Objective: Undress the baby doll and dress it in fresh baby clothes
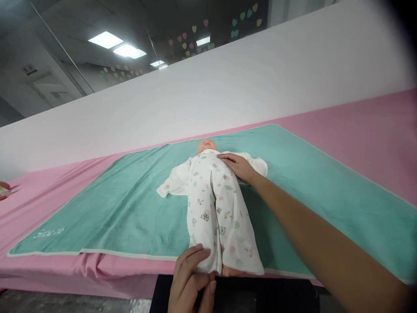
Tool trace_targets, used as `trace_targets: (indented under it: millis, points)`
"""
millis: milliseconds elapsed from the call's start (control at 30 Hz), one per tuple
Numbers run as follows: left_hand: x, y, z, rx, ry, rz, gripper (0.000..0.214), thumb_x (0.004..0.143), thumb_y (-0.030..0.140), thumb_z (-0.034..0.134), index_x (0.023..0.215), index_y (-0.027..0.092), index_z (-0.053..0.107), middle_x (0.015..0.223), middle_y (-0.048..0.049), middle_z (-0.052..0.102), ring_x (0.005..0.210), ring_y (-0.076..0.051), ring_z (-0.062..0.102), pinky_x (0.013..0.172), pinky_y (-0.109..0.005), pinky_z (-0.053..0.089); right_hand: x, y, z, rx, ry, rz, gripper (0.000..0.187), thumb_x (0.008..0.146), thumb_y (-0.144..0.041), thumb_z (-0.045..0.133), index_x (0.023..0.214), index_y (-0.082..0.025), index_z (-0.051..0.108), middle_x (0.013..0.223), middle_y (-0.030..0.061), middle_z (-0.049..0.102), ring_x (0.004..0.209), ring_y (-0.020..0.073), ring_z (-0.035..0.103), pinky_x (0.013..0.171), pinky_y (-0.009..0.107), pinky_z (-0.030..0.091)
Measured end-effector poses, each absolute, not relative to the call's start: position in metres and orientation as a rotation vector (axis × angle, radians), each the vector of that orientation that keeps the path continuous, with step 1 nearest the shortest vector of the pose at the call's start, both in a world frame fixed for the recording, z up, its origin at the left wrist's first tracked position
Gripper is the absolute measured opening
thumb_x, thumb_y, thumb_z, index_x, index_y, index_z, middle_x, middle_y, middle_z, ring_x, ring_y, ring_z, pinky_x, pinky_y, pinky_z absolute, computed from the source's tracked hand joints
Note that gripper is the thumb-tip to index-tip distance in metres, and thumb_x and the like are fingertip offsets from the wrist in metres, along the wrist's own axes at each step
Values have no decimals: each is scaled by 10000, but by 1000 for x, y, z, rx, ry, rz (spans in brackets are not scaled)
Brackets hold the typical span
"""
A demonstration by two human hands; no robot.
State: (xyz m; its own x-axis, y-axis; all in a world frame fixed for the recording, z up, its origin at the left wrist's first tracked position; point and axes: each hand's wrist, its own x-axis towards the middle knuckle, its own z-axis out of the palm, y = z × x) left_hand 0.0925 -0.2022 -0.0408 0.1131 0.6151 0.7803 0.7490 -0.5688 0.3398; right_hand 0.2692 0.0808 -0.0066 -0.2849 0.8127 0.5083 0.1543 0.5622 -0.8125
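Note:
A baby doll (206, 144) lies on its back on a green towel (137, 208), its head at the far end. It wears a white baby outfit (203, 195) printed with small pictures, with long sleeves spread to both sides and legs toward me. At the near end, my left hand (189, 282) has its fingers curled over the hem of the left-side trouser leg, thumb below. The doll's foot (230, 271) shows under the other hem. My right hand (240, 167) rests with fingers stretched out on the upper chest, by the right-side sleeve.
Under the towel is a pink cloth (365, 130) covering the table. A white wall panel (228, 87) rises behind, with dark glass (146, 26) and heart stickers above. Part of an orange object (4, 187) shows at the far left. My dark-clothed legs (286, 295) are below the table edge.

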Motion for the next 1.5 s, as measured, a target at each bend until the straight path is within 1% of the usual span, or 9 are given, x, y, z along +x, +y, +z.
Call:
trace_targets:
  millis: [367,800,1067,1267,1500]
  points:
    - [91,-201,-43,-2245,-1363,-1466,122,770,52,534,750,168,563,1049,-96,611,1089,-246,542,846,-371,500,270,83,-8,-791,-1767,798,287,850,-286,464,1063,-280,656,1182,-7,620,1134,172,531,1049,380,346]
    - [94,-200,-44,-2200,-1379,-1511,138,767,40,524,726,170,544,1035,-87,618,1079,-232,553,846,-349,499,269,81,-6,-802,-1761,802,295,845,-285,460,1063,-291,658,1182,-14,619,1134,175,530,1045,386,349]
    - [94,-200,-43,-2229,-1365,-1513,164,756,9,519,760,168,558,1048,-86,610,1088,-240,543,844,-368,496,269,80,-6,-815,-1762,809,293,853,-295,454,1066,-282,654,1190,-18,616,1136,170,530,1045,368,352]
    - [93,-199,-45,-2236,-1347,-1518,165,749,-5,518,745,158,543,1049,-91,606,1087,-250,541,848,-387,494,269,82,-8,-804,-1768,794,291,857,-286,450,1069,-279,650,1189,-19,616,1137,163,529,1048,362,351]
    - [94,-200,-46,-2214,-1376,-1528,164,757,9,516,747,171,541,1038,-82,615,1082,-248,546,834,-389,507,269,81,-7,-811,-1768,795,292,859,-293,449,1069,-282,652,1187,-16,618,1135,166,531,1048,370,351]
